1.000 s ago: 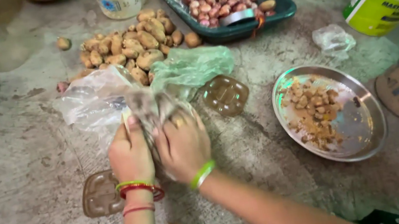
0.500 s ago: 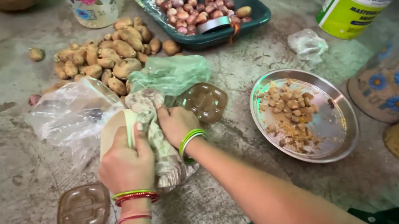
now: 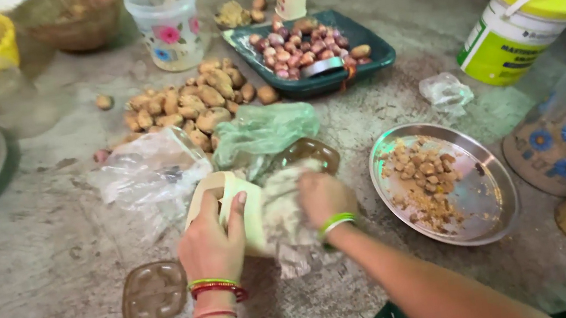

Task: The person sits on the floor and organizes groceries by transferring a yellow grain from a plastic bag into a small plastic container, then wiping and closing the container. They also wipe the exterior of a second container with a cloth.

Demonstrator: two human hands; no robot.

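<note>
While the left hand (image 3: 213, 236) clamps a cream container (image 3: 229, 204) to steady it, the right hand (image 3: 321, 196) grips the crumpled plastic bag (image 3: 284, 215), fingers closed, beside potatoes (image 3: 191, 104).

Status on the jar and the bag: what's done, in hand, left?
Done: brown chunks sit on the steel plate; two brown lids lie off. In hand: left hand grips the cream jar, right hand presses the crumpled bag against it. Left: jar unlidded, potatoes untouched.
</note>
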